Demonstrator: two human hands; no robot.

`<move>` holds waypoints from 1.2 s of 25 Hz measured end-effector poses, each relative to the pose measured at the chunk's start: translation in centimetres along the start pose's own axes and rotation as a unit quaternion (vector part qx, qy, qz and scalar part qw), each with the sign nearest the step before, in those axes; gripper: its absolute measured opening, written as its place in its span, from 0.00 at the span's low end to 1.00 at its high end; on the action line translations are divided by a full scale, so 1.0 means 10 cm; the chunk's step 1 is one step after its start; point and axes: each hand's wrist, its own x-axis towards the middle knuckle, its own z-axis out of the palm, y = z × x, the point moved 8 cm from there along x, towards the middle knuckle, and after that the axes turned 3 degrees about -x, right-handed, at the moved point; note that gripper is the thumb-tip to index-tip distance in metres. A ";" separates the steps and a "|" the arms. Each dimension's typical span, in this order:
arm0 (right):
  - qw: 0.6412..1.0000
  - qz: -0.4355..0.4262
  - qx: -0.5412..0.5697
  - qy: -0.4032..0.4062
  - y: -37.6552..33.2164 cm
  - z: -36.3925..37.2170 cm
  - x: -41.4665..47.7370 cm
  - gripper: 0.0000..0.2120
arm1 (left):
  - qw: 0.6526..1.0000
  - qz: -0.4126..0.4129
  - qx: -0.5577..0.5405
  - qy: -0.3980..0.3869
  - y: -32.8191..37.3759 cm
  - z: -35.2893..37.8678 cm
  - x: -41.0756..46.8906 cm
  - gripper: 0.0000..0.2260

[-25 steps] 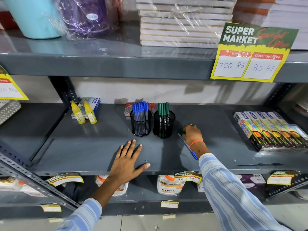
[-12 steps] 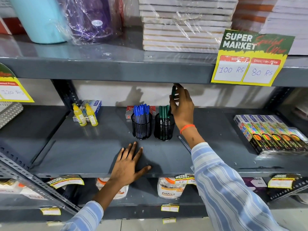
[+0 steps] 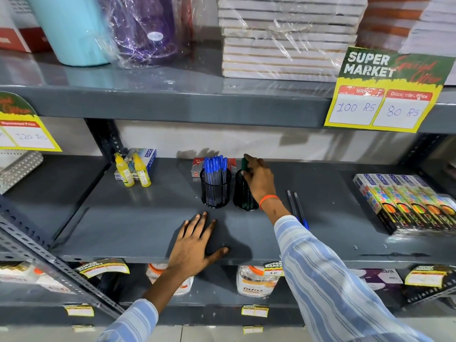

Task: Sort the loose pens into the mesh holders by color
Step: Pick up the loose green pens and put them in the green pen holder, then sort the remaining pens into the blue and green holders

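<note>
Two black mesh holders stand side by side on the grey middle shelf (image 3: 138, 225). The left holder (image 3: 215, 192) is full of blue-capped pens (image 3: 215, 166). My right hand (image 3: 259, 178) covers the top of the right holder (image 3: 243, 196), with its fingers closed on a green pen (image 3: 245, 164) whose cap sticks up above the holder. The other green pens are hidden behind this hand. Two loose blue pens (image 3: 297, 208) lie on the shelf just right of my right wrist. My left hand (image 3: 197, 245) rests flat on the shelf's front, fingers spread, holding nothing.
Two yellow glue bottles (image 3: 133, 172) and a small box stand at the back left. Colourful boxed packs (image 3: 407, 203) lie at the right. A red box (image 3: 197, 166) sits behind the holders. The shelf above (image 3: 172, 99) hangs low, with a yellow price tag (image 3: 382, 95).
My right hand picked a green pen off the shelf, lifted it high above the right holder, and has now come down onto that holder with the pen. My left hand stayed put.
</note>
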 end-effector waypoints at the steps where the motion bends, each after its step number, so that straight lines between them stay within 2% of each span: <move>1: 1.000 0.003 -0.007 -0.008 0.00 0.03 0.00 0.23 | 1.000 -0.001 0.000 0.001 0.00 0.00 0.00 0.36; 3: 0.999 0.008 -0.027 -0.025 -0.02 0.06 0.01 0.26 | 1.000 -0.001 0.000 0.000 0.00 -0.01 0.00 0.36; 5: 0.999 0.012 -0.035 -0.005 0.00 0.00 -0.02 0.26 | 1.000 -0.001 -0.001 0.000 -0.01 -0.01 0.00 0.36; 8: 0.995 0.030 0.004 0.090 0.20 -0.28 -0.20 0.17 | 1.000 0.002 -0.002 -0.002 0.00 0.00 -0.01 0.36; 10: 0.992 0.071 0.005 0.106 0.50 -0.41 -0.37 0.10 | 1.000 0.003 -0.004 -0.002 0.00 0.01 0.00 0.37; 13: 0.986 0.154 -0.066 -0.002 0.94 -0.43 -0.60 0.07 | 1.000 0.003 -0.004 0.002 0.00 0.01 -0.01 0.37; 16: 0.961 0.191 -0.150 -0.136 1.11 -0.29 -0.77 0.08 | 1.000 0.003 -0.004 0.005 0.02 0.00 -0.01 0.37; 19: 0.942 0.208 -0.192 -0.177 1.16 -0.20 -0.86 0.09 | 1.000 0.003 -0.007 0.004 0.02 -0.01 -0.01 0.36; 26: 0.957 0.177 -0.201 -0.114 1.04 -0.29 -0.86 0.06 | 1.000 -0.002 -0.005 -0.002 0.02 -0.01 -0.01 0.36; 30: 0.981 0.126 -0.149 0.020 0.67 -0.66 -0.75 0.06 | 1.000 -0.003 -0.004 -0.004 0.01 0.01 0.00 0.37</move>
